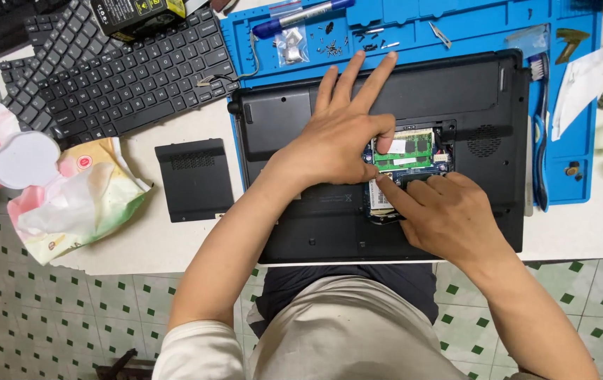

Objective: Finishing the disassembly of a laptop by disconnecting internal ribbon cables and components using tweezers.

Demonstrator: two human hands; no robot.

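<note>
At frame centre, the left hand [336, 141] and right hand [449, 214], neither gripping anything, press fingertips on the green memory module [414, 151] in the upturned black laptop [315, 218].

One laptop [329, 211], two keyboards [125, 77] (loose), one cover panel [194, 179].

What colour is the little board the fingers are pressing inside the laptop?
Green, with black chips. The memory board shows best in the head view, between both hands.

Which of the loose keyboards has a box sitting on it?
The top keyboard, nearest the blue mat: a dark box with a yellow label rests on its far edge. The other keyboards lie partly under it at the left, with no box on them.
</note>
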